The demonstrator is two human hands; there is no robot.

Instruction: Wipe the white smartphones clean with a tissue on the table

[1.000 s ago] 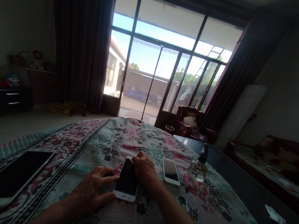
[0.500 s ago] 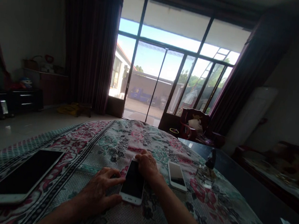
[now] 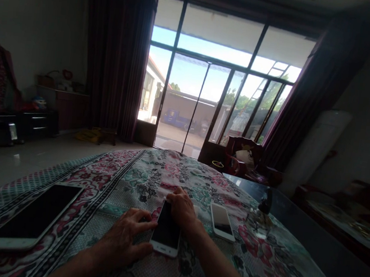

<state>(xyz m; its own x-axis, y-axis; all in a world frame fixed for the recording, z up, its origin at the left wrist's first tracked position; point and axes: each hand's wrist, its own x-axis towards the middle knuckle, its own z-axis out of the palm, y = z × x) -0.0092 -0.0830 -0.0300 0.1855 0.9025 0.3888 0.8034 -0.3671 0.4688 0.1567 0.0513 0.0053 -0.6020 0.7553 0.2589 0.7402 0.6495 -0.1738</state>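
Note:
A white smartphone (image 3: 166, 231) with a dark screen lies flat in front of me on the patterned tablecloth. My left hand (image 3: 125, 233) is beside it with thumb and forefinger apart, their tips touching its left edge. Over the phone's upper end lies my right hand (image 3: 181, 206), fingers bent and pressed together; whatever is beneath them is hidden. A small pale patch shows beside the right wrist, too unclear to name. To the right rests a smaller white phone (image 3: 222, 222). A large white tablet-like device (image 3: 36, 215) with a black screen lies at the left.
The floral tablecloth (image 3: 154, 175) covers the table. A clear glass container (image 3: 258, 223) with a dark top stands right of the phones. A dark glossy surface (image 3: 295, 225) adjoins on the right. Beyond are a wooden chair (image 3: 243, 153), dark curtains (image 3: 117, 61) and a glass door (image 3: 189, 99).
The whole view has shifted slightly, so things sit a little further right and lower. Both hands stay at the middle phone, with hardly any movement relative to it.

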